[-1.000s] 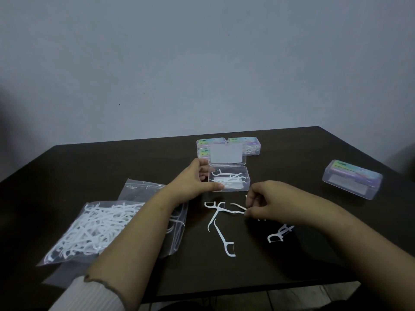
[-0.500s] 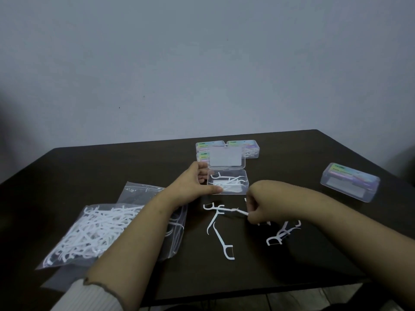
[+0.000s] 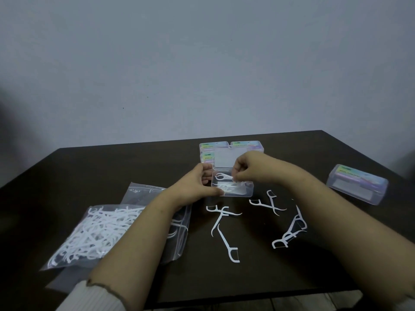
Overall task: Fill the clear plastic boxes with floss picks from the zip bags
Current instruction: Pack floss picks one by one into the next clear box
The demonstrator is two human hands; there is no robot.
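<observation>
An open clear plastic box (image 3: 246, 191) sits mid-table with its lid (image 3: 224, 161) raised behind it and a few white floss picks inside. My left hand (image 3: 197, 187) grips the box's left end, thumb along its front edge. Over the box, my right hand (image 3: 249, 170) pinches a white floss pick (image 3: 222, 176), its head pointing left. Several loose floss picks (image 3: 226, 230) lie on the dark table in front of the box. A zip bag full of picks (image 3: 96, 232) lies at the left, partly on a second, nearly empty bag (image 3: 179, 234).
Closed boxes with coloured labels (image 3: 247, 145) are stacked behind the open one. Another closed box (image 3: 357, 187) lies at the far right. The dark table's front edge (image 3: 247, 297) runs near the bottom; a plain wall stands behind.
My right hand lifted a floss pick from the loose pile and carried it up and back over the open box. The left hand stayed on the box.
</observation>
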